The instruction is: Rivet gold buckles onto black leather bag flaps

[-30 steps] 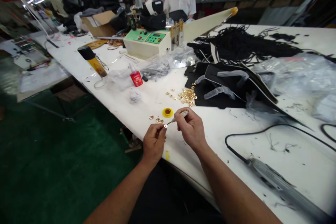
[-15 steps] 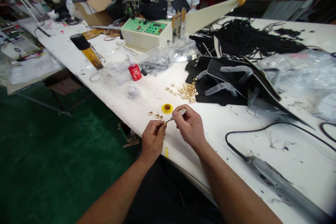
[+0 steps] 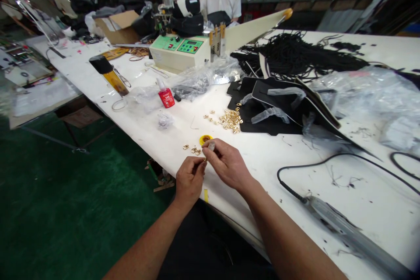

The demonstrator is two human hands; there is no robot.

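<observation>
Basically, L grip (image 3: 189,180) pinches gold pc (image 3: 204,160); R grip (image 3: 229,162), tight on tool (image 3: 211,145), partly hides yellow dish (image 3: 204,138).

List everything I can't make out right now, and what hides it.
- Small gold piece, head view: mostly covered by the left hand.
- Tip of the pale-handled tool, head view: hidden by the right hand.
- Contents of the yellow dish, head view: too small, partly covered by the right hand.
- Fine print on the red bottle, head view: too small.
- Far end of the gray corded tool, head view: cut off by the frame edge.
</observation>
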